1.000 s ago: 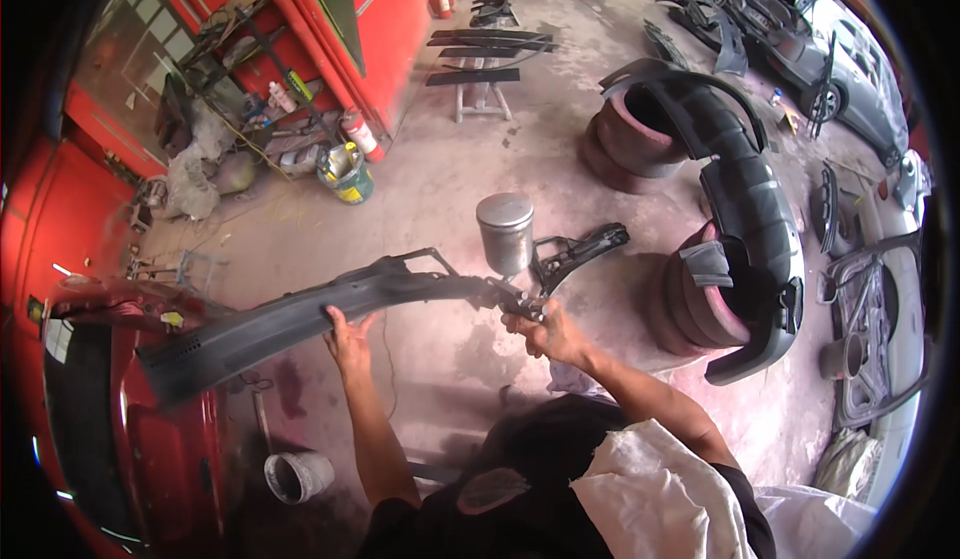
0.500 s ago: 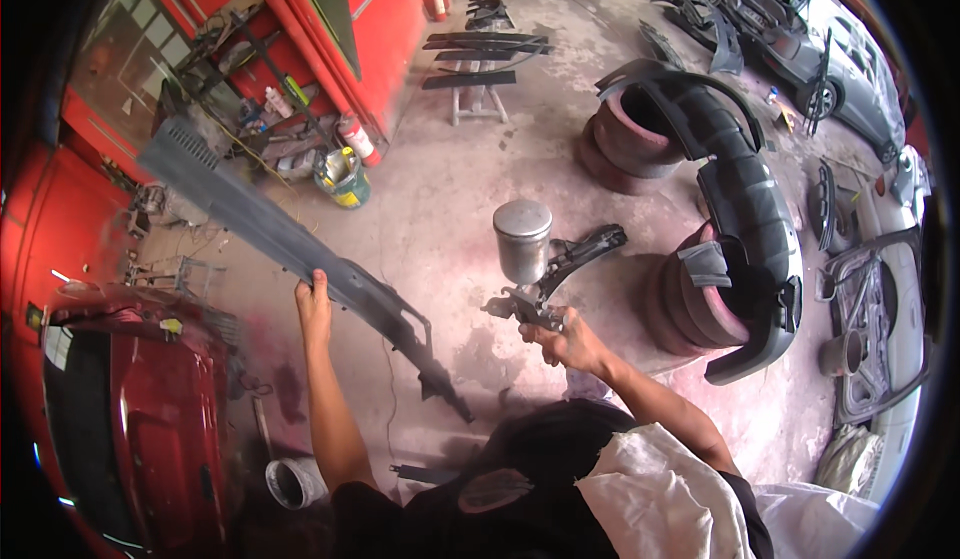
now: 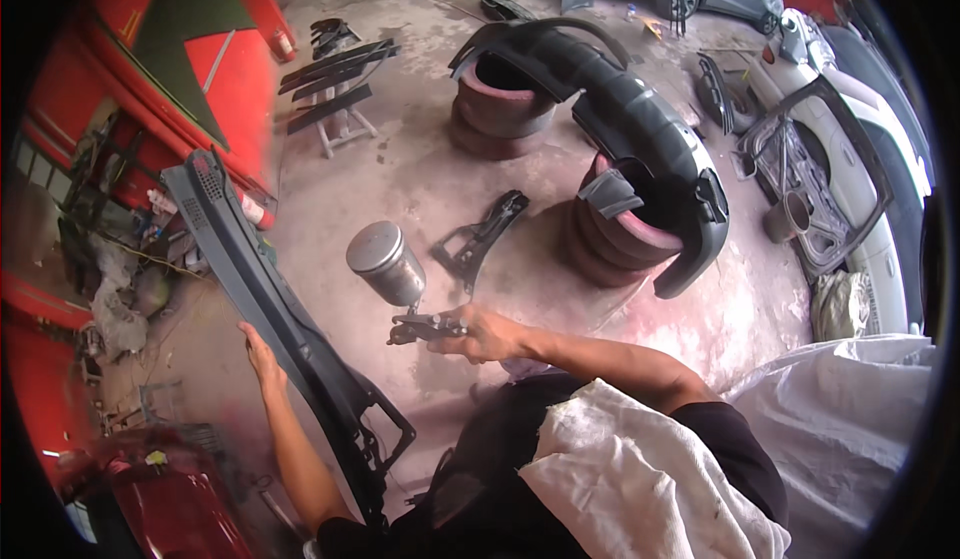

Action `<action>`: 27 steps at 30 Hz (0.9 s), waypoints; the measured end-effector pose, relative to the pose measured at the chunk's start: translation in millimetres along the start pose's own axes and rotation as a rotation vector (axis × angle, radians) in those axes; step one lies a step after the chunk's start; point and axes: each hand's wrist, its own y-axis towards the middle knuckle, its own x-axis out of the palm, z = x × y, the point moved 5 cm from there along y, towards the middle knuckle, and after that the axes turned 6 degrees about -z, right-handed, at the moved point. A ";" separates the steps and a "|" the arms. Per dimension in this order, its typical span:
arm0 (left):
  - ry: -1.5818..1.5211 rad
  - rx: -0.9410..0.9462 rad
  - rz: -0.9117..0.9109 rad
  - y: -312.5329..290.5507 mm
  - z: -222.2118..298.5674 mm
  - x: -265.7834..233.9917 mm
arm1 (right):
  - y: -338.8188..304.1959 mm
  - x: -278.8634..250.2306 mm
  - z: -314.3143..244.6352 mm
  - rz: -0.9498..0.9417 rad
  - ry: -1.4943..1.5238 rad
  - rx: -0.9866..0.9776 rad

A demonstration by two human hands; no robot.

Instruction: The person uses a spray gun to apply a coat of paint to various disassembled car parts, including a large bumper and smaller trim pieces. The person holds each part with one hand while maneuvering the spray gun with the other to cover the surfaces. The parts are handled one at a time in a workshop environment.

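Note:
My left hand (image 3: 262, 361) grips a long black plastic car cowl panel (image 3: 285, 309) by its left edge. The panel slants from a perforated upper end at the upper left down to a bracketed lower end beside my body. In my right hand (image 3: 490, 335) is a spray gun (image 3: 425, 329) with a round metal cup (image 3: 385, 259) on top. My fingers wrap round its handle, and its nozzle faces left toward the panel, with a gap between them. Whether the trigger is pulled, I cannot tell.
Black bumpers (image 3: 640, 99) lie across stacked tyres (image 3: 600, 244) ahead right. A black bracket (image 3: 485, 234) is on the floor beyond the gun. Dark strips (image 3: 335, 79) rest on a stand. A red car part (image 3: 180, 509) sits lower left, a car door (image 3: 820, 179) at right.
My view has turned right, so the surroundings shift left. The panel stands steeper, its lower end nearer my body. The spray gun has come closer to the panel, its cup tilted more.

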 end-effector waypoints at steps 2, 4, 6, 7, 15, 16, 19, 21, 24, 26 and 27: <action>0.011 -0.064 0.010 7.4 -15.9 10.4 | 2.0 2.7 14.9 0.025 -0.024 -0.078; -0.076 -0.142 -0.152 -2.5 -14.8 40.1 | -1.9 2.0 14.8 0.033 -0.097 -0.100; -0.266 -0.284 -0.342 -23.8 3.2 70.2 | -2.8 5.2 1.4 0.002 -0.127 -0.114; -0.210 -0.259 -0.347 -10.0 -11.5 59.1 | -3.7 5.9 2.7 -0.089 -0.093 -0.093; -0.073 -0.266 -0.550 3.3 -47.9 96.9 | -14.5 17.2 -15.6 -0.207 -0.010 0.015; -0.007 -0.237 -0.587 -1.7 -45.9 95.6 | -8.6 22.1 -24.3 -0.241 -0.114 0.055; -0.008 -0.255 -0.611 -3.8 -53.7 96.8 | 2.7 29.7 -40.3 -0.282 -0.223 0.128; 0.084 -0.228 -0.626 -7.4 -54.4 103.0 | 8.6 28.4 -43.4 -0.246 -0.202 0.095; 0.098 -0.346 -0.595 -18.7 -49.2 119.8 | 23.9 18.1 -33.6 -0.062 -0.435 0.088; 0.082 -0.403 -0.575 -22.8 -50.5 117.8 | 33.5 11.5 -42.0 0.164 -0.483 0.030; 0.078 -0.395 -0.588 -22.7 -53.4 117.2 | 37.3 5.9 -49.7 0.154 -0.497 0.183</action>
